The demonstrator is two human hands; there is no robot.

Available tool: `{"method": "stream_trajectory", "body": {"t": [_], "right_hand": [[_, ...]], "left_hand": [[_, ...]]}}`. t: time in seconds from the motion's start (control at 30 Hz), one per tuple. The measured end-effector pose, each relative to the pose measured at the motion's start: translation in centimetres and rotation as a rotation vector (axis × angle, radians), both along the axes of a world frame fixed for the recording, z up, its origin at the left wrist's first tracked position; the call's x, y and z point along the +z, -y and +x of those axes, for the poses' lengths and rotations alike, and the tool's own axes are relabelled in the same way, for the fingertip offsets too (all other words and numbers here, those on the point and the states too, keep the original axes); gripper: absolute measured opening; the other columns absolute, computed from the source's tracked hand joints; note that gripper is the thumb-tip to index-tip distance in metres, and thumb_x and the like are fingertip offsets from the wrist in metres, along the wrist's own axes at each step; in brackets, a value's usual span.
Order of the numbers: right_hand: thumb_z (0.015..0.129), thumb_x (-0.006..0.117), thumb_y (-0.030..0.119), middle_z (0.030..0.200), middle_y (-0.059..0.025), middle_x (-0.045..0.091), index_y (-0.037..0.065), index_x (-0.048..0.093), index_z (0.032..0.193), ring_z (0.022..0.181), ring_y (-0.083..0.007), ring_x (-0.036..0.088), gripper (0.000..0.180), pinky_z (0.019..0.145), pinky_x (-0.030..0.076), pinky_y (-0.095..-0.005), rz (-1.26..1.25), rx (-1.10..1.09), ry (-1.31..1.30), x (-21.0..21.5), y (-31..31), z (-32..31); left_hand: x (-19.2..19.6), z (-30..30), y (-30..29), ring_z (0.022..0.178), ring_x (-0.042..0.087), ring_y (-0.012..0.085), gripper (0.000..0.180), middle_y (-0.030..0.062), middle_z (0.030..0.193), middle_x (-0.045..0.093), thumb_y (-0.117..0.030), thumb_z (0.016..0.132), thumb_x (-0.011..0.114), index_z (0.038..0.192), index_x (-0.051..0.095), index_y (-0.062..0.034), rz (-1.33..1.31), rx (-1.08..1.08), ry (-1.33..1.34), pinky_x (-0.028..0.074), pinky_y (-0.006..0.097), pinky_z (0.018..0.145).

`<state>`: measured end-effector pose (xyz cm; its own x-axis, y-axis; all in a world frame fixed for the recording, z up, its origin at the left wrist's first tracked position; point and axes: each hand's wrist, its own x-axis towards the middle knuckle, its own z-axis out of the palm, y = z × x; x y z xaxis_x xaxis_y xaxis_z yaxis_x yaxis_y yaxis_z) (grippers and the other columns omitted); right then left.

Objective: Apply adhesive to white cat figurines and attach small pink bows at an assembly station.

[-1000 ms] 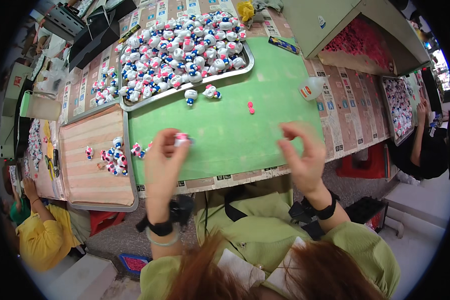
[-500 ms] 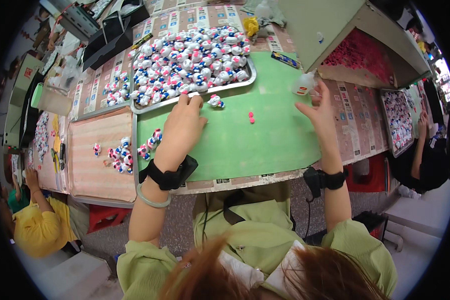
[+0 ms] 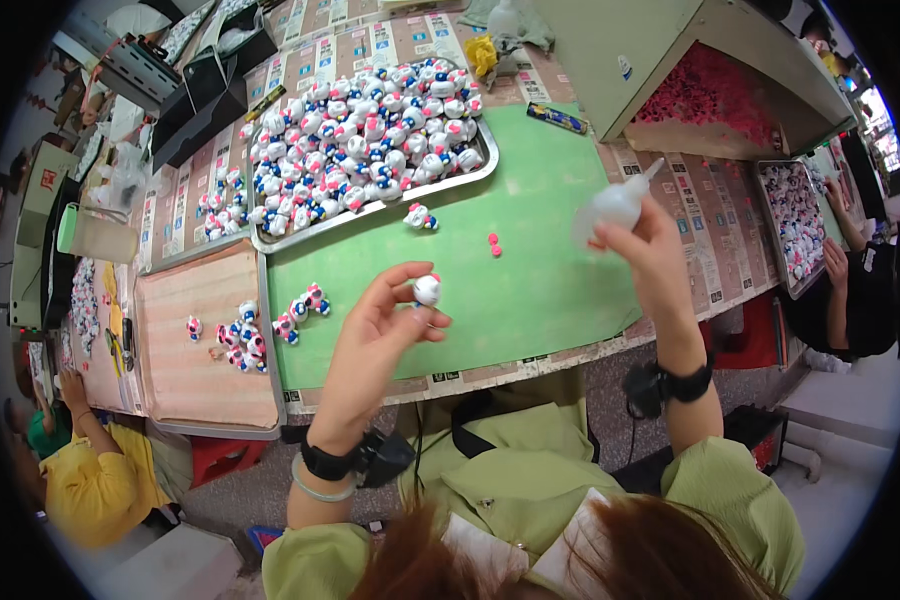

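Between the thumb and fingers of my left hand (image 3: 385,318) is a small white figurine (image 3: 427,290) with a bit of pink, held above the green mat (image 3: 530,300). My right hand (image 3: 650,245) grips a translucent squeeze bottle (image 3: 618,203), its thin nozzle pointing up and to the right. Two tiny pink pieces (image 3: 495,245) lie on the mat between my hands. One loose figurine (image 3: 421,216) rests beside the metal tray (image 3: 390,207), which is heaped with white, pink and blue figurines (image 3: 365,135). Several pink-and-blue figurines (image 3: 302,312) lie on the mat left of my left hand.
A cloth-lined tray (image 3: 200,370) with several figurines stands at the left. At the upper right is an open box (image 3: 705,105) with pink contents. A dark printed tube (image 3: 557,118) lies on the mat's far edge. Co-workers sit at both sides, one in a yellow shirt (image 3: 100,480).
My left hand has come back from the tray's edge toward me with a figurine. My right hand has closed on the squeeze bottle and lifted and tilted it.
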<state>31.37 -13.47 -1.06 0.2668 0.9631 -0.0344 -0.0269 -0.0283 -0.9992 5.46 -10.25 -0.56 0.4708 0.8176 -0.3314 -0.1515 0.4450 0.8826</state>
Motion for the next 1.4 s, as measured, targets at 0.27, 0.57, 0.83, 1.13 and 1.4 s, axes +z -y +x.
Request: {"method": "stream_trajectory", "body": {"t": [0.27,0.57,0.83,1.13,1.4], "right_hand": [[0.077,0.058,0.009,0.089,-0.0048,0.053,-0.001,0.043,0.109,0.082,-0.013,0.055,0.037,0.067,0.046,-0.024,-0.159,0.166,-0.305,1.7,4.1,-6.3],[0.068,0.068,0.006,0.086,-0.007,0.055,-0.001,0.047,0.098,0.074,-0.0102,0.053,0.037,0.063,0.043,-0.0215,0.061,0.11,0.107,1.8,5.3,-6.9],[0.058,0.076,0.012,0.074,-0.008,0.055,0.002,0.052,0.087,0.063,-0.0152,0.055,0.039,0.056,0.043,-0.0239,0.432,0.003,0.445,1.6,5.0,-7.6],[0.056,0.078,0.016,0.072,-0.0083,0.056,0.004,0.053,0.086,0.06,-0.0159,0.055,0.041,0.053,0.043,-0.0246,0.397,-0.006,0.547,1.4,5.1,-7.4],[0.056,0.078,0.015,0.07,-0.0084,0.056,0.003,0.054,0.084,0.059,-0.0164,0.055,0.039,0.052,0.043,-0.0246,0.394,0.03,0.563,2.0,4.9,-7.5]], "left_hand": [[-3.2,1.0,2.6,0.085,0.055,0.0159,0.033,0.0148,0.112,0.047,-0.006,0.085,0.044,0.116,0.036,-0.002,-0.338,0.093,0.537,0.046,0.024,0.074],[-2.4,1.5,3.9,0.091,0.054,0.0156,0.035,0.0146,0.111,0.048,-0.002,0.082,0.047,0.116,0.038,-0.0006,-0.118,0.21,0.245,0.048,0.026,0.075],[-2.2,1.6,4.1,0.09,0.054,0.0143,0.035,0.0136,0.11,0.049,-0.001,0.08,0.049,0.114,0.04,0.0012,-0.056,0.207,0.205,0.049,0.026,0.076],[-2.0,1.6,4.2,0.086,0.055,0.0144,0.035,0.0133,0.109,0.05,-0.001,0.08,0.051,0.113,0.041,0.0013,-0.073,0.217,0.224,0.049,0.026,0.074],[-1.9,1.8,4.1,0.087,0.056,0.0161,0.035,0.0126,0.108,0.05,0.0,0.08,0.05,0.113,0.041,0.002,-0.033,0.227,0.195,0.048,0.026,0.075]]}}
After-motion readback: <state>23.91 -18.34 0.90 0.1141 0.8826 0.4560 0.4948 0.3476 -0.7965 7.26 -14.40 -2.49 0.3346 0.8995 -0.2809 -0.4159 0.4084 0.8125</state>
